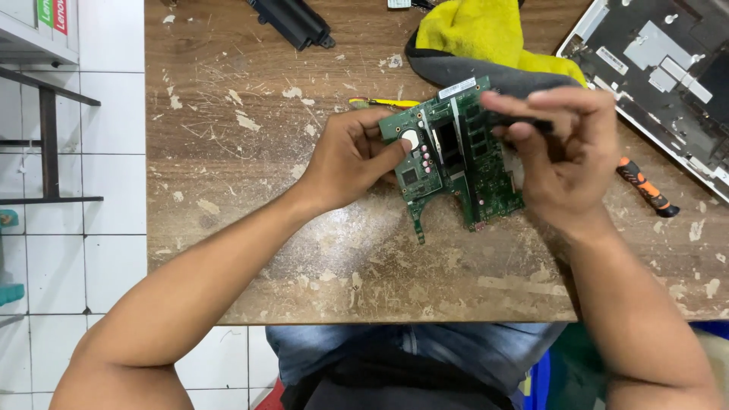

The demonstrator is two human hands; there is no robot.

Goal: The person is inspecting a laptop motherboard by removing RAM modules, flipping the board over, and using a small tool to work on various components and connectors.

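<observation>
Head view: our left hand [351, 161] clamps the green circuit board [453, 156] at its left edge, above the worn wooden table [250, 190]. Our right hand [563, 156] pinches a dark part [524, 121] over the board's right side. Orange-handled screwdriver [645, 187] nearby.

Both bare forearms reach in from the near edge and angle toward each other. The left hand [348, 158] lies knuckles up, fingers curled, its thumb pressed forward in a pinching grip. The right hand [560, 156] is raised a little higher, wrist bent, its fingers [566, 100] stretched leftward and bunched together against the thumb.
</observation>
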